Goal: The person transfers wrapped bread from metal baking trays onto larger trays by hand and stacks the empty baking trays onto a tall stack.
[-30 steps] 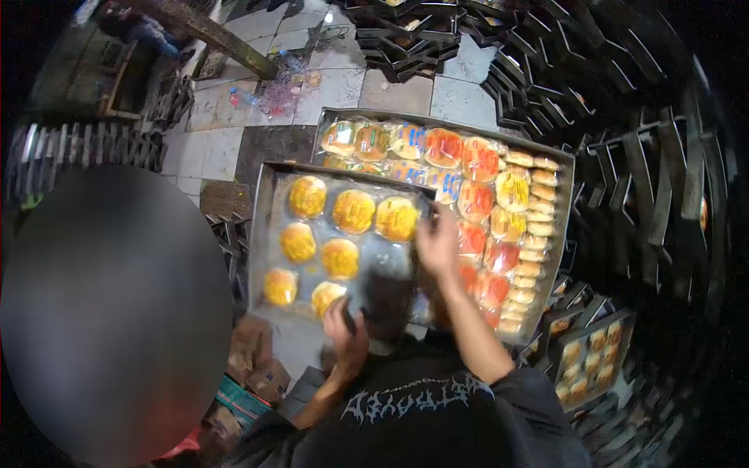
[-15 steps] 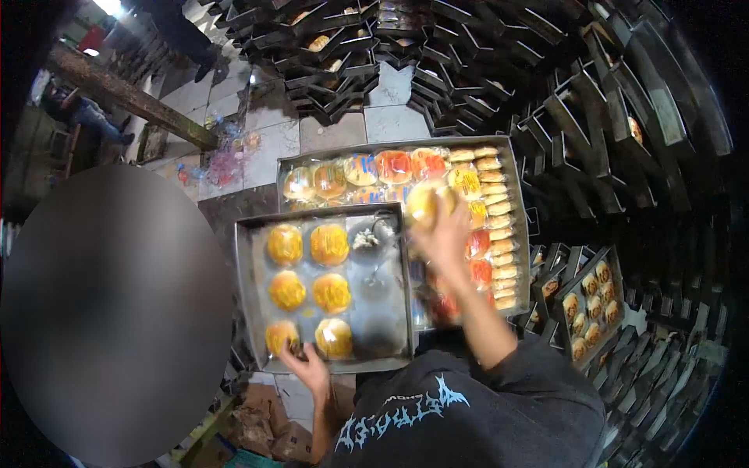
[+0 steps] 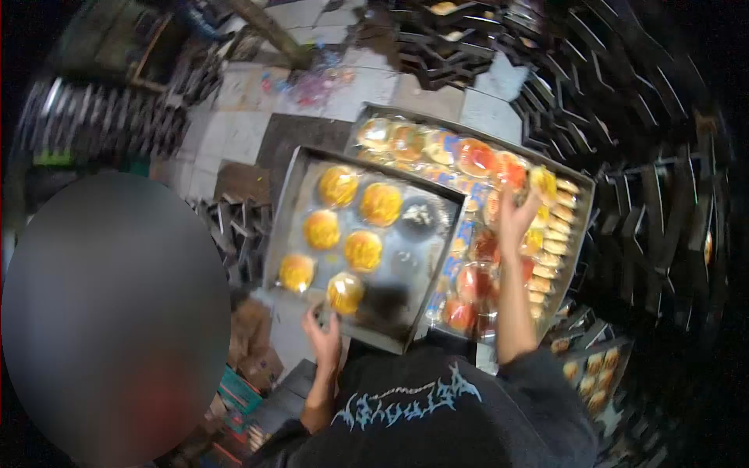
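My right hand (image 3: 521,218) is over the larger metal tray (image 3: 587,222), its fingers around a wrapped bun (image 3: 544,184) with yellow on it. Rows of wrapped buns with red, yellow and blue print fill that tray. The smaller metal tray (image 3: 285,203) overlaps its left side and holds several yellow-topped buns (image 3: 363,250), plus a dark round patch with white crumbs. At this tray's front rim is my left hand (image 3: 322,334), thumb and fingers apart, just below the nearest wrapped bun (image 3: 345,292). I see nothing held in it.
Stacked dark metal trays (image 3: 647,164) crowd the right side and the back. Another tray of buns (image 3: 597,374) lies low on the right. Clear and pink plastic litter (image 3: 316,82) is on the tiled floor. Cardboard (image 3: 253,335) lies at lower left, and a grey blur hides the far left.
The view has turned, shifting the trays. My right hand has moved with the bun from above the trays' overlap to the larger tray's right part. My left hand moved rightward along the front rim.
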Motion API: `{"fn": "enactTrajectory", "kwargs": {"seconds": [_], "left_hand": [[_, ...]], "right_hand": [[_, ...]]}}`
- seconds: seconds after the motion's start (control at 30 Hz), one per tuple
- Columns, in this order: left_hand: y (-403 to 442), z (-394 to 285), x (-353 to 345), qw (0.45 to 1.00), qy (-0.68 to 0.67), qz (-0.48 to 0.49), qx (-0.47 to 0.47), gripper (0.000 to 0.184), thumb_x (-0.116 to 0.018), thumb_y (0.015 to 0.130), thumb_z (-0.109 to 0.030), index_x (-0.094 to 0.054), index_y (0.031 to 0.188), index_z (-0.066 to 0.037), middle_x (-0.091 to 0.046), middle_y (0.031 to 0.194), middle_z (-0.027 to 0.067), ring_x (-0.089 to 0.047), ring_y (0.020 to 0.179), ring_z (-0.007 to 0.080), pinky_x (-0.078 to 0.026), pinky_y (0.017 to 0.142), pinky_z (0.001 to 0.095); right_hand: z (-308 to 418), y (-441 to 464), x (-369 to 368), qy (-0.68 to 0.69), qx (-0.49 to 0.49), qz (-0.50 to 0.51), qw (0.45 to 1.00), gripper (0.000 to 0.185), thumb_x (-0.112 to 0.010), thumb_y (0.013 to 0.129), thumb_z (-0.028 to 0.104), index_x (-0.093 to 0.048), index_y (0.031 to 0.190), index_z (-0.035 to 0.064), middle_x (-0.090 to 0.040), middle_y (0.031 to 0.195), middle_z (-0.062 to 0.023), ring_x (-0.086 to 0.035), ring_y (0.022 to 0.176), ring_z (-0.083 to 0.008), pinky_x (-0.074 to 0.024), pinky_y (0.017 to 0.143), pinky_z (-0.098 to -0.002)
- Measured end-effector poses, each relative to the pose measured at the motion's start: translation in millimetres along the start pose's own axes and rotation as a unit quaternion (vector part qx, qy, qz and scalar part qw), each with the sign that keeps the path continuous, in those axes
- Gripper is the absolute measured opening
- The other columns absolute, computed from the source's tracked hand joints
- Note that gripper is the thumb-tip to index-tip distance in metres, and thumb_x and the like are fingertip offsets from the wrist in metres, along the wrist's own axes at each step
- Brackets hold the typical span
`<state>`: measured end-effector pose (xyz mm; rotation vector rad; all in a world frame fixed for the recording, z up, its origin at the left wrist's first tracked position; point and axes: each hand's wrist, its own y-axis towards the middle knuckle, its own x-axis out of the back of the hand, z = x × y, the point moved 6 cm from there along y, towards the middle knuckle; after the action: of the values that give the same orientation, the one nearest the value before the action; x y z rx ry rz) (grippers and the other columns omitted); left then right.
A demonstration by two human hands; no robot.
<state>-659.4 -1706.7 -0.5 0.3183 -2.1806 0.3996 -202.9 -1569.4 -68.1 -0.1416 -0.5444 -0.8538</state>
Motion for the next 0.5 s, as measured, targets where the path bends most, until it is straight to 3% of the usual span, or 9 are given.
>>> {"fn": "enactTrajectory", "kwargs": {"seconds": [0.03,0.07,0.1,0.13,0.23,0.3,0.4,0.43,0.5], "left_hand": [[15.2,6.0,-6.0,0.999,0.005,0.028,-0.026,0.044,-0.063,0.081,-0.016,-0.047,0.119,0.001,-0.050,0.109,0.0201,-0.047,0.104,0.0339,-0.038,0.091,0.0430],[23.7,8.2,-11.5,0.997,0.018,0.040,-0.055,0.045,-0.063,0.081,-0.016,-0.047,0.119,0.002,-0.050,0.109,0.0215,-0.047,0.104,0.0360,-0.038,0.091,0.0446],[27.1,9.8,-19.8,0.995,0.032,0.052,-0.085,0.045,-0.062,0.080,-0.017,-0.047,0.118,0.003,-0.050,0.110,0.0230,-0.047,0.104,0.0380,-0.038,0.091,0.0461],[40.4,12.2,-32.1,0.985,0.055,0.047,-0.158,0.047,-0.062,0.080,-0.020,-0.047,0.117,0.003,-0.049,0.111,0.0242,-0.046,0.104,0.0397,-0.038,0.091,0.0470],[73.8,-2.5,-69.3,0.970,0.022,0.092,-0.225,0.063,-0.066,0.074,-0.027,-0.042,0.124,0.004,-0.042,0.122,0.0276,-0.041,0.112,0.0430,-0.034,0.094,0.0498],[97.4,-31.0,-85.4,0.949,0.120,0.132,-0.260,0.064,-0.061,0.077,-0.028,-0.040,0.129,0.003,-0.036,0.133,0.0256,-0.036,0.120,0.0414,-0.031,0.098,0.0476],[112.3,-25.6,-127.2,0.945,0.094,0.108,-0.294,0.061,-0.055,0.081,-0.027,-0.037,0.133,-0.001,-0.030,0.139,0.0233,-0.032,0.125,0.0376,-0.030,0.099,0.0474],[112.5,-15.5,-148.9,0.940,0.086,0.125,-0.307,0.061,-0.055,0.081,-0.027,-0.037,0.133,-0.001,-0.030,0.139,0.0233,-0.032,0.125,0.0376,-0.030,0.099,0.0474],[110.8,0.6,-189.9,0.851,0.389,0.049,-0.351,0.060,-0.049,0.084,-0.028,-0.033,0.136,-0.003,-0.029,0.141,0.0218,-0.032,0.126,0.0371,-0.028,0.100,0.0502]], "right_hand": [[47.5,-45.5,-16.9,0.103,-0.011,0.047,0.994,0.045,-0.063,0.080,0.022,-0.051,0.115,-0.0031,-0.053,0.111,-0.0231,-0.051,0.098,-0.0340,-0.0388,0.087,-0.0451],[74.3,-91.5,-51.1,0.155,-0.152,0.200,0.955,0.051,-0.065,0.078,0.023,-0.048,0.117,-0.0050,-0.052,0.113,-0.0218,-0.051,0.100,-0.0325,-0.0384,0.090,-0.0439],[79.1,-126.4,-91.4,0.012,-0.020,0.192,0.981,0.059,-0.068,0.074,0.025,-0.047,0.121,-0.0039,-0.053,0.112,-0.0220,-0.051,0.105,-0.0327,-0.0377,0.095,-0.0422],[91.4,-149.3,-126.7,0.000,-0.078,0.240,0.968,0.072,-0.071,0.071,0.029,-0.040,0.127,-0.0036,-0.048,0.122,-0.0232,-0.044,0.116,-0.0376,-0.0342,0.100,-0.0446],[108.2,-173.1,-205.1,-0.187,-0.181,0.190,0.947,0.091,-0.075,0.068,0.033,-0.024,0.141,0.0128,-0.024,0.143,-0.0218,-0.031,0.122,-0.0477,-0.0295,0.097,-0.0600],[103.2,-177.0,-250.4,-0.273,-0.094,0.125,0.949,0.091,-0.075,0.069,0.031,-0.023,0.143,0.0217,-0.018,0.146,-0.0209,-0.033,0.121,-0.0459,-0.0314,0.094,-0.0607],[114.9,-157.6,-237.0,-0.255,-0.161,0.156,0.941,0.088,-0.073,0.069,0.026,-0.024,0.142,0.0214,-0.018,0.145,-0.0212,-0.033,0.120,-0.0447,-0.0335,0.092,-0.0582],[120.9,-152.8,-227.6,-0.254,-0.100,0.162,0.948,0.087,-0.073,0.068,0.024,-0.026,0.141,0.0207,-0.018,0.145,-0.0214,-0.034,0.119,-0.0436,-0.0342,0.090,-0.0579],[138.7,-137.5,-183.5,-0.209,0.009,0.128,0.969,0.083,-0.072,0.067,0.022,-0.029,0.137,0.0184,-0.020,0.142,-0.0228,-0.034,0.117,-0.0419,-0.0348,0.089,-0.0558]]}}
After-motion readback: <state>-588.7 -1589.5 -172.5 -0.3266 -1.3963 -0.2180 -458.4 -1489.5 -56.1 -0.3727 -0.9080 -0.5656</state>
